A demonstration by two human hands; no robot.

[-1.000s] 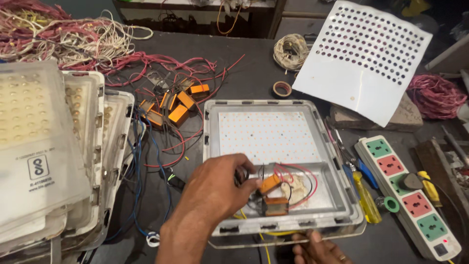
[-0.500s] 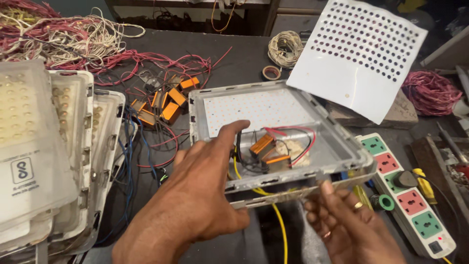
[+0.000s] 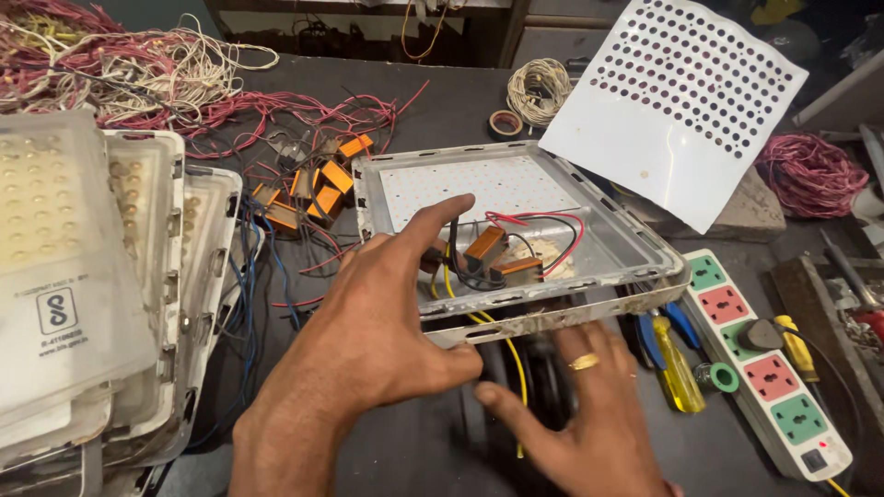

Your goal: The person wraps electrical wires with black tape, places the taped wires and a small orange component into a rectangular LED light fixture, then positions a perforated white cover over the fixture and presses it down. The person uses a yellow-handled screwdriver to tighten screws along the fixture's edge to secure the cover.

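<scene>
The left hand point(image 3: 378, 317) reaches in from the lower left, palm down, fingers spread and open. Its index finger stretches over the near left corner of a grey metal floodlight housing point(image 3: 635, 267), while the thumb points right along the housing's near rim. It grips nothing; whether the palm presses on the rim cannot be told.

The right hand point(image 3: 580, 419) comes up from the bottom edge, a gold ring point(image 3: 584, 362) on one finger. Its fingers are loosely spread and open under the raised near edge of the housing, seeming to touch its underside, though the contact itself is hidden.

The housing sits tilted on the dark workbench point(image 3: 460, 101), its near edge lifted. Inside lie a white LED board point(image 3: 479, 182), two orange driver modules point(image 3: 497, 256) and red and black wires point(image 3: 552, 221). A yellow cable point(image 3: 511, 354) runs out below the rim between the two hands.

The left hand covers the housing's near left corner, and both forearms are cut off by the bottom edge. To the right lie a yellow-handled screwdriver point(image 3: 677, 373) and a white power strip point(image 3: 764, 368).
</scene>
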